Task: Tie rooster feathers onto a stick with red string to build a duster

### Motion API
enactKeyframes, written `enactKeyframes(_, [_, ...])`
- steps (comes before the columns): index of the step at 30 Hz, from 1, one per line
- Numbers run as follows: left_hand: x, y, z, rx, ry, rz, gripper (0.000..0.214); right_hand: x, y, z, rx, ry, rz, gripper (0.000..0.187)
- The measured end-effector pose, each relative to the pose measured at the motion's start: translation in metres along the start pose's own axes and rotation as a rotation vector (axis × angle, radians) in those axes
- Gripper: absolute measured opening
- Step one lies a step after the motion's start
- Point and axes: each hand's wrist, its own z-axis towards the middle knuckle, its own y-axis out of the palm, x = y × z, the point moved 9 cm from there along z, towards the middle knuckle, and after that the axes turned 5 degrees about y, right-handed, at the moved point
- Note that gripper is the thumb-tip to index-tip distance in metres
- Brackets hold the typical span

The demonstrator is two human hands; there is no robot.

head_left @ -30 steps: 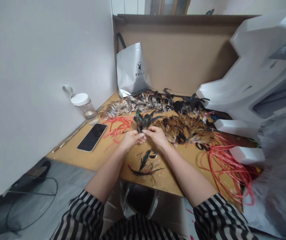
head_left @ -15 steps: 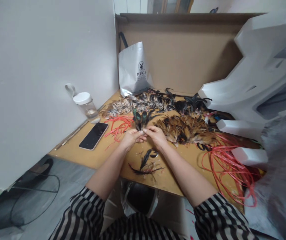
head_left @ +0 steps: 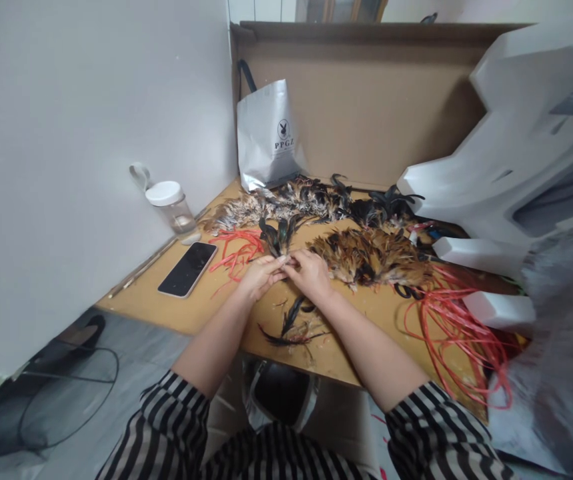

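- Behind the tabletop, a silver bag reads "PPGZ".
- Left hand and right hand pinch together on the dark feather bunch, held above the tabletop's middle.

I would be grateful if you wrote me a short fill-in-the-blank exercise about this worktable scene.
The left hand and right hand pinch a dark bunch of ____.
The jar beside the phone has a ____ lid.
The loose cords on the table are coloured ____.
Missing words: feathers, white, red.
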Motion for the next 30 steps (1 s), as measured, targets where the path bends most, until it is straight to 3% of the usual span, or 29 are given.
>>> enactKeyframes(8, [0.007,0.0,0.0,0.027,0.088,0.112,0.03,0.007,0.002,0.001,0.005,0.05,0.129,0.011])
enactKeyframes(12, [0.02,-0.01,0.002,0.114,0.179,0.12,0.03,0.01,0.003,0.001,-0.003,0.03,0.198,0.023])
enactKeyframes(15, [0.045,-0.02,-0.004,0.187,0.279,0.108,0.028,0.017,0.003,0.001,-0.002,0.04,0.246,0.02])
enactKeyframes(19, [0.099,-0.035,-0.029,0.258,0.444,0.128,0.026,0.015,0.004,0.002,-0.038,0.03,0.293,0.014])
enactKeyframes(24, [0.142,-0.07,-0.057,0.341,0.484,0.108,0.021,-0.015,0.015,0.007,-0.18,-0.032,0.26,0.013])
enactKeyframes(30, [0.133,-0.092,-0.069,0.37,0.45,0.074,0.02,-0.075,0.044,0.018,-0.34,-0.242,0.025,0.017])
